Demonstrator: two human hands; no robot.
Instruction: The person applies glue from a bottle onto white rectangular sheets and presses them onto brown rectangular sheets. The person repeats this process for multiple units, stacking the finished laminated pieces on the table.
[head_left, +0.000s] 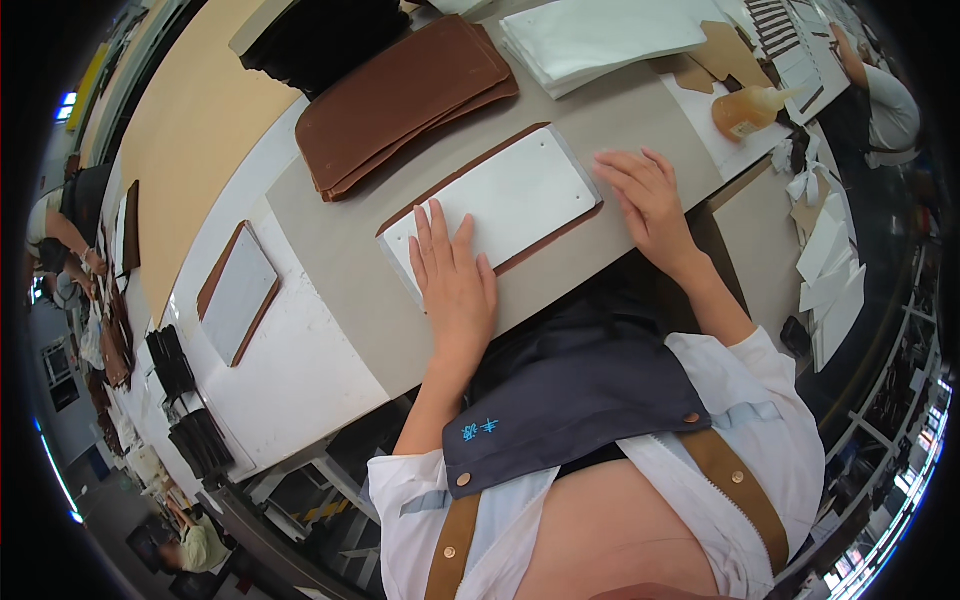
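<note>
A white sheet (515, 195) lies on top of a brown leather panel (552, 232) on the grey work board (350, 270) in front of me. My left hand (453, 275) presses flat on the sheet's near left corner, fingers together. My right hand (645, 195) rests flat, fingers spread, at the sheet's right edge, partly on the board. Neither hand holds anything.
A stack of brown leather panels (405, 100) lies behind the sheet, black pieces (320, 40) further back, a pile of white sheets (600, 40) at the back right. An amber glue bottle (745, 110) lies to the right. Another brown-and-white panel (238, 293) sits left. Other people work at the far left and right.
</note>
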